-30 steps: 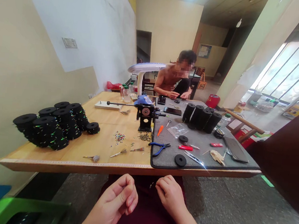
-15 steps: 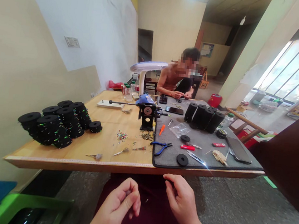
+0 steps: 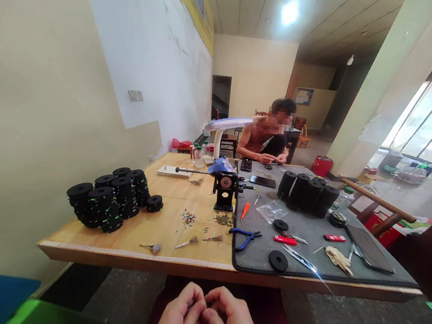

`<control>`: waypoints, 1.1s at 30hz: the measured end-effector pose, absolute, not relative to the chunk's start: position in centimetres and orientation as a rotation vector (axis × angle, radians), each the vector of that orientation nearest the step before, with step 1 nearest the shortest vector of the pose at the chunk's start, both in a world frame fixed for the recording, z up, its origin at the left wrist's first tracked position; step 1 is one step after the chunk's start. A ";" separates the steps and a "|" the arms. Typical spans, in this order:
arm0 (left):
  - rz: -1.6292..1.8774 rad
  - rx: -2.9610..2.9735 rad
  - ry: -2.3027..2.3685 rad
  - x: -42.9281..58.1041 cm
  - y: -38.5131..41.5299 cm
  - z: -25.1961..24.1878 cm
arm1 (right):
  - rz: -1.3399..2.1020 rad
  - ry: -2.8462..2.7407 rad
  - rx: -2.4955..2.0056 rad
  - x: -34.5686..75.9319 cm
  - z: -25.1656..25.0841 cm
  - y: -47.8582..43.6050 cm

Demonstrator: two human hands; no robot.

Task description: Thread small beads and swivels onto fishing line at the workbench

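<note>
My left hand (image 3: 182, 314) and my right hand (image 3: 229, 319) meet over my lap, below the table's front edge. Both are closed in a pinch, fingertips touching or almost touching. Whatever they hold is too small and hidden to name; a bit of something greyish shows inside the curled left fingers. On the table above them lie a black foam disc (image 3: 278, 260), blue-handled pliers (image 3: 245, 238), scissors (image 3: 299, 257) and several small feathery tufts, one of them a grey tuft (image 3: 156, 249).
Stacks of black foam spools (image 3: 103, 194) stand at left, more black spools (image 3: 308, 194) at back right. A black winder (image 3: 225, 189) and a lamp (image 3: 225, 126) occupy the middle. Beads (image 3: 188, 217) lie loose. Across the table a person (image 3: 265, 136) works with both hands.
My hands were apart; the right has come left and now meets the left at the fingertips. The view has tilted up and turned left, so the table sits lower and farther right.
</note>
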State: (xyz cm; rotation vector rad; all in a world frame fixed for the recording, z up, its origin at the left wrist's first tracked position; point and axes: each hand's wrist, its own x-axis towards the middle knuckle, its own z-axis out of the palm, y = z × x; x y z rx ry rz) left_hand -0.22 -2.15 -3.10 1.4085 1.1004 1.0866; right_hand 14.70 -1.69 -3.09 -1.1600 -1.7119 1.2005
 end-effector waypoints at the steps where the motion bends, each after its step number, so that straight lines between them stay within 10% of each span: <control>1: 1.096 1.418 1.118 -0.3 -2.0 -3.3 | 1.156 -1.736 -1.190 14.8 -3.4 -1.6; 33: 1.118 2.008 1.379 -0.5 8.3 -1.2 | 1.400 -1.018 -1.184 16.7 -8.5 0.0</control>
